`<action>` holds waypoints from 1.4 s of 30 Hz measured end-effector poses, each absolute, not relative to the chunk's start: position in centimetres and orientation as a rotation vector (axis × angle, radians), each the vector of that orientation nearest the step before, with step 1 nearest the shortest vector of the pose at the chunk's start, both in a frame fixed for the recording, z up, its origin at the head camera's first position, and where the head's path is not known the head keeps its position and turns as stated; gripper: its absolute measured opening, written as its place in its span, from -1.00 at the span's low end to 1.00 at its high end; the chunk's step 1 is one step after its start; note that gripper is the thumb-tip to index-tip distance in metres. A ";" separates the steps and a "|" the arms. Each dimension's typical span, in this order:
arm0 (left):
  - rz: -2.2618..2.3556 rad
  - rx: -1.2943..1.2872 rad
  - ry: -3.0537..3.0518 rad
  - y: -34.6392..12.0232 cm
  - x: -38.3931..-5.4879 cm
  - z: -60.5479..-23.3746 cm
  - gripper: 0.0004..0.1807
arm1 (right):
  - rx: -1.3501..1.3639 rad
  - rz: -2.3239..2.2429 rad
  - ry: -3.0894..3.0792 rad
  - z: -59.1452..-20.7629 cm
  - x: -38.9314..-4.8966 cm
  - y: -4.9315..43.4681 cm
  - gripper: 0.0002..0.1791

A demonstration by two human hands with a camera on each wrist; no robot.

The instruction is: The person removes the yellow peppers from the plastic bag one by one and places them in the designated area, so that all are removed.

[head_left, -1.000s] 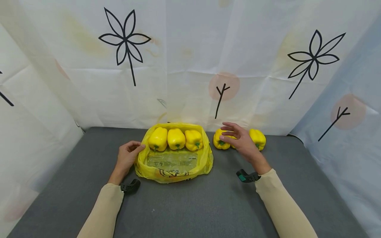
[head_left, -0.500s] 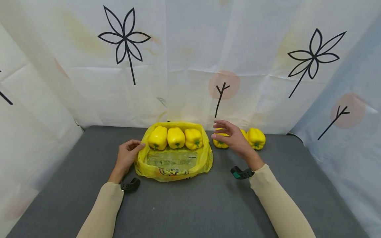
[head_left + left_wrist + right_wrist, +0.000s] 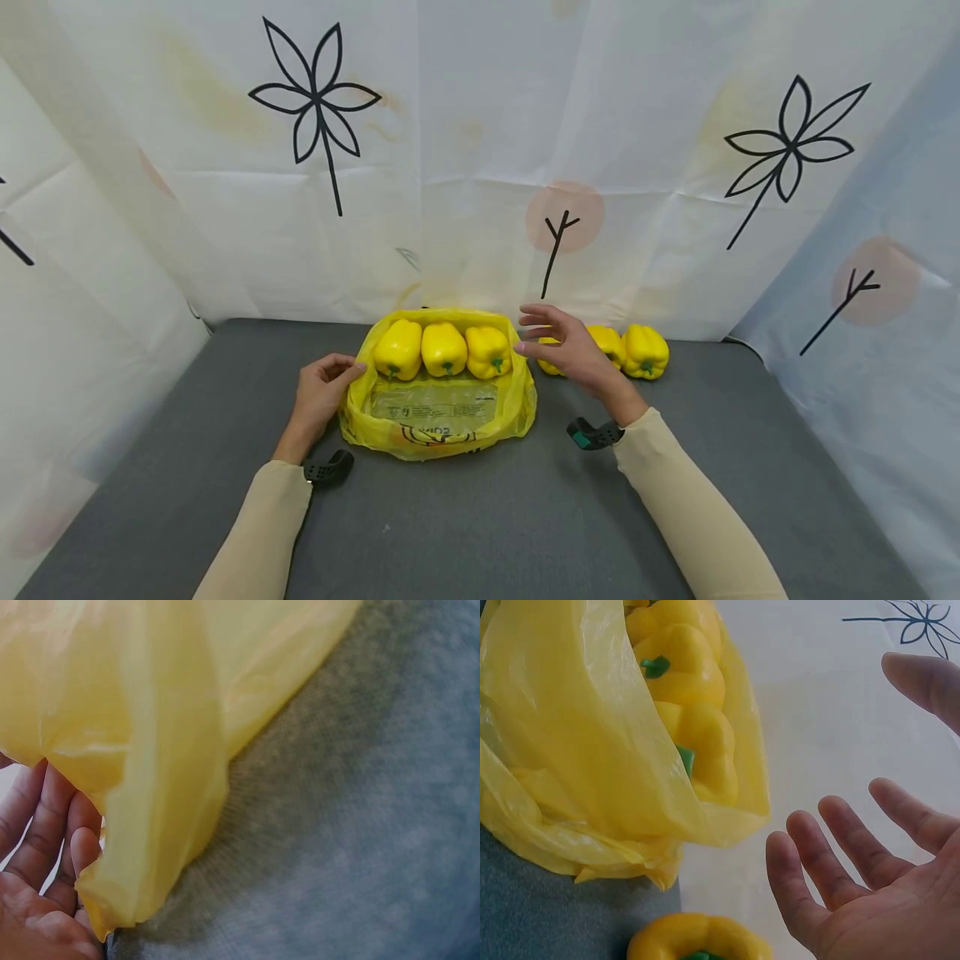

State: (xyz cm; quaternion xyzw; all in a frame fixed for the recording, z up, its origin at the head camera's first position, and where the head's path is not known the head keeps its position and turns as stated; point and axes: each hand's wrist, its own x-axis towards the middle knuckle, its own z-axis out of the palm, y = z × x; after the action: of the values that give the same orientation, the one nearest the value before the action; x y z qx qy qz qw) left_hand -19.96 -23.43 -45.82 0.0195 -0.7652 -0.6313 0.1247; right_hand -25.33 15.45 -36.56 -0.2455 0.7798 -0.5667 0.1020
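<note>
A yellow plastic bag lies on the table with its mouth wide open. Inside it, three yellow bell peppers sit in a row along the back. My left hand pinches the bag's left rim between thumb and fingers; in the left wrist view the bag's plastic hides part of the fingers. Just beyond the bag's right rim hovers my right hand, holding nothing, its fingers spread in the right wrist view. It partly covers a loose yellow bell pepper.
Two more loose bell peppers, a middle one and a right one, lie near the table's back edge. A printed white curtain hangs behind the grey table.
My right hand has moved left over the loose peppers toward the bag, uncovering the middle one. My left hand and the bag have stayed in place.
</note>
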 end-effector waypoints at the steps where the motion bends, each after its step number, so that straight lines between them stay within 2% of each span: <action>1: -1.843 0.060 -2.232 -23.2 -19.7 -45.3 -0.67 | -0.729 -1.669 2.301 -36.6 -25.4 15.3 -0.31; 5: -1.844 0.060 -2.244 -22.7 -19.0 -44.1 -0.70 | -0.732 -1.639 2.320 -36.7 -25.7 14.7 -0.30; 11: -1.841 0.077 -2.234 -23.5 -20.1 -46.1 -0.66 | -0.743 -1.591 2.332 -36.7 -26.0 13.8 -0.29; 25: -1.815 0.075 -2.242 -23.6 -20.2 -46.3 -0.65 | -0.679 -1.519 2.336 -37.2 -27.3 12.5 -0.22; 35: -1.778 0.046 -2.283 -22.3 -18.3 -43.0 -0.72 | -0.618 -1.515 2.346 -37.8 -27.8 12.0 -0.19; 42: -1.806 0.055 -2.271 -22.2 -18.2 -42.8 -0.70 | -0.595 -1.496 2.363 -38.2 -28.1 11.6 -0.21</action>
State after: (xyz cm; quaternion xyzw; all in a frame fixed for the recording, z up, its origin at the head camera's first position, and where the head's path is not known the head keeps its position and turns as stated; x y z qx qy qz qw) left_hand -18.18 -22.22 -42.77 0.0189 -0.7769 -0.6179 0.1195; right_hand -28.09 11.61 -38.22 -0.2060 0.8183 -0.5179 0.1406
